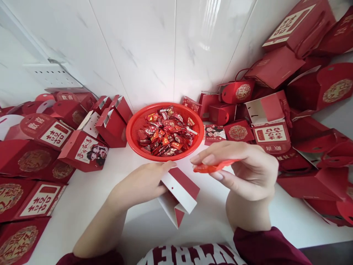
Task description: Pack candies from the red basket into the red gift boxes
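In the head view, my left hand [143, 183] grips a small red and white paper gift box [185, 187] by its upper left side. The box is tilted, with its top flaps apart. My right hand [245, 167] pinches a red wrapped candy [211, 168] between thumb and fingers, to the right of the box and above it. Just beyond both hands sits a round red plastic basket [132, 141], holding a heap of wrapped candies [168, 129] in red and dark wrappers.
Red gift boxes [35, 162] are stacked on the left of the white table [93, 195]. More red boxes [273, 132] pile up high along the right. A tiled wall [149, 51] stands behind the basket, with a socket strip [52, 75] at left.
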Tool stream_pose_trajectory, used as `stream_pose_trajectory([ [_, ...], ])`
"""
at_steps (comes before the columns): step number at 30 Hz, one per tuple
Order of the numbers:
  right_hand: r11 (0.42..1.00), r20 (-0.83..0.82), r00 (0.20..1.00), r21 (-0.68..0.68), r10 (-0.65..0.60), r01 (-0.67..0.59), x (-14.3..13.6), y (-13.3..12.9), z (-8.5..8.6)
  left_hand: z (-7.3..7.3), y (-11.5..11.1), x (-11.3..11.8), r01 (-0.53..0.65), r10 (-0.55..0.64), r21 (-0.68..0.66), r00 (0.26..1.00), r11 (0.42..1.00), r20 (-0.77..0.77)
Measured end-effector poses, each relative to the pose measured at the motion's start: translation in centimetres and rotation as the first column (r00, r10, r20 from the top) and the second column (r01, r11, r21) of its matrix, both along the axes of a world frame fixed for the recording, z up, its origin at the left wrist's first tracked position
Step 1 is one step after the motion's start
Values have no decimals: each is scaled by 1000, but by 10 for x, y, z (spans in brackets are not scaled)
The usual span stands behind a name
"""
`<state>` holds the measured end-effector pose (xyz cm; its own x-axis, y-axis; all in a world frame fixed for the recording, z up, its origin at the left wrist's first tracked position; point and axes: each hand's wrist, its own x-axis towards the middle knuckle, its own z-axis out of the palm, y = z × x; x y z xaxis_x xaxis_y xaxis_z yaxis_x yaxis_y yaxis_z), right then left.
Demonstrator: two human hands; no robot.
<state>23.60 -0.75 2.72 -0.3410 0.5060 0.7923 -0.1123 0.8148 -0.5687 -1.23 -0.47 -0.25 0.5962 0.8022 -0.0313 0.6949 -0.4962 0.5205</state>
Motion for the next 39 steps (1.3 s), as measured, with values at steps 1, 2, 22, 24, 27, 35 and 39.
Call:
stream_pose_trajectory([
  [1,1000,12,1000,6,-19,19,0,1,0,1,1,1,12,-12,-38,1000,999,-3],
  [2,999,31,999,12,-31,31,0,1,0,3,2,1,17,-17,-67,1000,998,-4],
  [22,997,519,852,73,-70,38,-35,16,-19,23,4,-15,-127,127,11,980,992,-155],
  [24,992,580,804,67,-129,111,-35,18,-21,23,4,-16,-119,120,16,981,993,-152],
  [27,990,568,812,34,-132,137,-27,18,-17,25,2,-17,-119,121,20,983,993,-135],
  [35,949,787,616,-166,-36,267,-7,20,-22,38,-1,-15,21,-24,-22,983,1000,-180],
  [39,954,843,532,-95,-74,284,-26,22,-28,23,3,-11,-15,15,3,980,1000,-199],
])
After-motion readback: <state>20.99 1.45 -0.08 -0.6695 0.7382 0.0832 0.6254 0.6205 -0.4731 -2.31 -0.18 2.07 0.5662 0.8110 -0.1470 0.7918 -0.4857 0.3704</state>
